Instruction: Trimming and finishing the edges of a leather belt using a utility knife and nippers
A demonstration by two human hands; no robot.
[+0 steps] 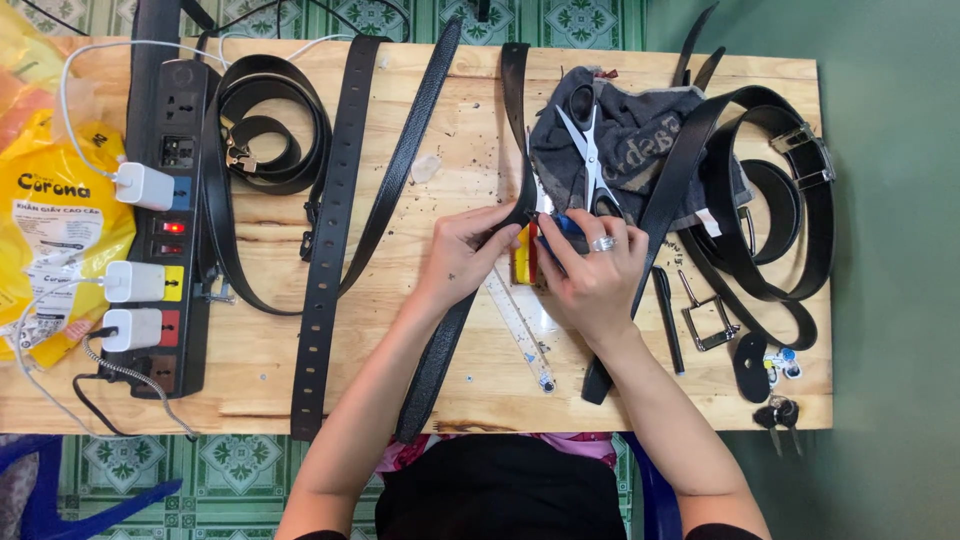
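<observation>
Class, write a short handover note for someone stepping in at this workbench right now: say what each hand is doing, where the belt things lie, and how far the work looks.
Left hand: pinches the black leather belt strap running down the middle of the wooden table.
Right hand, ring on one finger: presses a small blue-tipped tool, partly hidden, against that strap beside a red-and-yellow block.
Nearby: clear plastic ruler under the wrists, steel scissors on the grey cloth, loose silver buckle, black pen.
Done: cannot tell.
Left: strap has no buckle visible.

A crinkled yellow plastic package (55, 200) with white label lies at the table's left edge.
</observation>
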